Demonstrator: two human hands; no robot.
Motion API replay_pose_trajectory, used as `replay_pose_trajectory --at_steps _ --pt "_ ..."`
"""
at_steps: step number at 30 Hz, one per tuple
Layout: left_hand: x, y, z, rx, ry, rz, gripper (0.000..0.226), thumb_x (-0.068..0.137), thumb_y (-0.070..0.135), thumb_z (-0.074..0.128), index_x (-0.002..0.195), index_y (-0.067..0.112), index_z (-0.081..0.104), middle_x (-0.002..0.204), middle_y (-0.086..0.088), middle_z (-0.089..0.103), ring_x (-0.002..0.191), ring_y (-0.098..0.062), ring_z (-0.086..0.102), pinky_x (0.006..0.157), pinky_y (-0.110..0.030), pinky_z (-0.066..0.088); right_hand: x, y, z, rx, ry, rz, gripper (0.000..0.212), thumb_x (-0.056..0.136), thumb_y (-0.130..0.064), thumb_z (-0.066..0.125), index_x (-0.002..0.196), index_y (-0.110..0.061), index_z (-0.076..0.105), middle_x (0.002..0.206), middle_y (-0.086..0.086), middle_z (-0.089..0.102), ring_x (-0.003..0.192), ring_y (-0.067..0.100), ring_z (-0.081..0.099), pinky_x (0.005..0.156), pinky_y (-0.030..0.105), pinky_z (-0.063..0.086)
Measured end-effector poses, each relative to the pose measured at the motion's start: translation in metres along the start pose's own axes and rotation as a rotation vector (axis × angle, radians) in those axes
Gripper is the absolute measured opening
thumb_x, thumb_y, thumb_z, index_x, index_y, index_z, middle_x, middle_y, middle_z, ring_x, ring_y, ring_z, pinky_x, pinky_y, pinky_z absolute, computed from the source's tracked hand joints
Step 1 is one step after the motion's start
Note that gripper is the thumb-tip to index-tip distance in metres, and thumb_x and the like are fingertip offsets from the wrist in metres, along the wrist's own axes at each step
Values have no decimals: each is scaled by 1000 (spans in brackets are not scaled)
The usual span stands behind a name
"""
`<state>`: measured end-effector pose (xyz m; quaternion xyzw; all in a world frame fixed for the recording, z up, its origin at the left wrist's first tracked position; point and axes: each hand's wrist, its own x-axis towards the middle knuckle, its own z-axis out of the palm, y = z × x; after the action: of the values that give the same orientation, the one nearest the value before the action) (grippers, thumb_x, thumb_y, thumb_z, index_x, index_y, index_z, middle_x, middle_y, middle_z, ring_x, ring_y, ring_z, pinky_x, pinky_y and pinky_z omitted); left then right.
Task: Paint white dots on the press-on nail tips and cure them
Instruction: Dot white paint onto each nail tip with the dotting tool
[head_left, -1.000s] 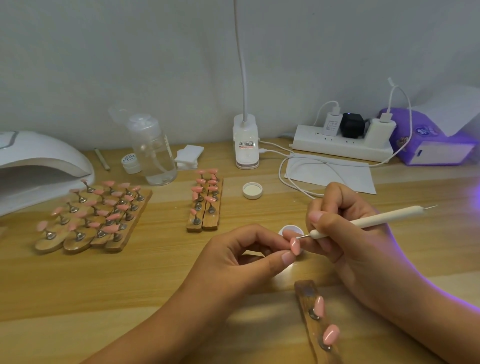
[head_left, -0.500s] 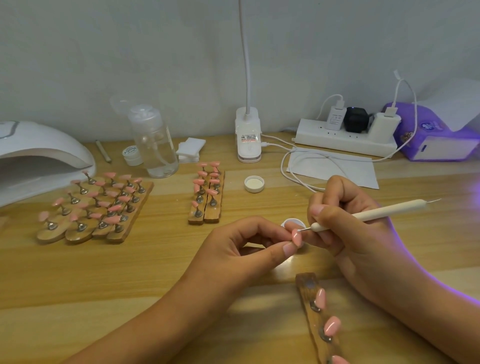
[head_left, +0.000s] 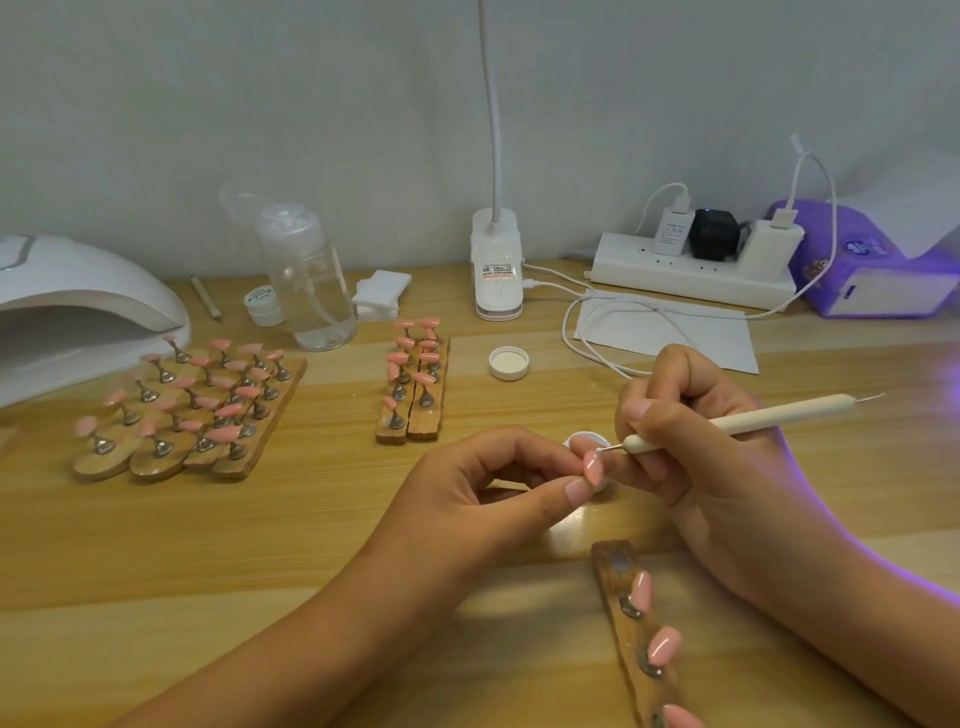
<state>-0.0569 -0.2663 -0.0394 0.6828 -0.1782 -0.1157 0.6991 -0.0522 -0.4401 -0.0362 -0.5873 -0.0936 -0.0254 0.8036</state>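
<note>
Here, well in front of the white clip lamp and a little to its right, the left hand pinches a single pink nail tip between thumb and forefinger, its other fingers curled inward and holding nothing else. The right hand grips a white dotting tool like a pen, fingers curled round the shaft, and the tool's thin metal point touches the upper end of the nail tip. Just behind the pinched tip, on the lamp's side of it, a small white pot sits on the wooden table, partly hidden by the fingers; its lid lies open side up just in front of the lamp. Farthest from the lamp, at the near edge, a wooden holder strip carries more pink tips on metal stands, with its end socket bare. Two strips of tips lie side by side in front of the lamp and slightly left, and a larger group of strips lies farther left. A white curing lamp stands at the far left, with a clear bottle between it and the clip lamp. A power strip stands to the clip lamp's right, against the wall.
</note>
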Motion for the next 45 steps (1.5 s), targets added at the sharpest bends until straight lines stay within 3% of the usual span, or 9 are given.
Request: replay_pose_trajectory --at_steps 4,13,24,29,33,36,39,45 --pt "0 0 0 0 -2 0 5 73 21 73 78 22 75 81 5 71 78 -3 61 68 -13 47 0 -1 1 -6 2 3 24 77 -7 59 58 -17 48 56 3 43 58 25 37 70 32 58" --pt "0 0 0 -3 -3 4 6 73 22 74 78 19 75 81 6 72 79 -3 62 70 -13 48 0 0 0 17 -7 5 26 78 -6 57 57 -18 49 56 -2 46 52 16 47 72 32 58" --pt "0 1 0 4 -1 -6 6 73 24 74 78 21 75 80 6 71 77 -2 61 68 -12 46 -1 -1 1 -1 -10 0 26 78 -6 57 57 -17 47 56 0 44 54 17 39 72 29 57" --pt "0 1 -1 16 3 -11 8 72 26 75 79 21 76 86 0 73 82 -6 63 74 -16 48 -1 -1 1 -12 -33 -7 26 74 -6 64 58 -18 48 56 1 43 56 22 37 71 28 56" --pt "0 1 -1 25 4 0 7 72 24 74 78 21 76 81 4 71 79 -4 60 70 -14 47 0 -1 -1 -4 -33 -1 25 78 -5 57 59 -17 48 57 2 43 61 27 35 72 28 56" --pt "0 2 0 28 6 0 9 72 24 80 79 20 76 85 -3 72 81 -6 61 72 -16 47 0 -1 -1 3 -29 0 24 78 -5 57 59 -17 47 58 3 43 59 26 34 72 29 56" --pt "0 2 0 14 6 3 13 70 27 76 80 18 76 89 -9 71 82 -8 60 71 -16 46 0 -1 -1 -20 -28 -2 24 78 -5 58 59 -17 47 59 3 43 55 22 36 73 32 56" --pt "0 2 0 3 11 -18 11 71 26 81 78 20 76 79 5 70 74 -3 58 64 -12 44 3 0 -4 38 -12 -25 25 76 -8 64 59 -18 48 56 -1 41 50 8 41 72 34 58"
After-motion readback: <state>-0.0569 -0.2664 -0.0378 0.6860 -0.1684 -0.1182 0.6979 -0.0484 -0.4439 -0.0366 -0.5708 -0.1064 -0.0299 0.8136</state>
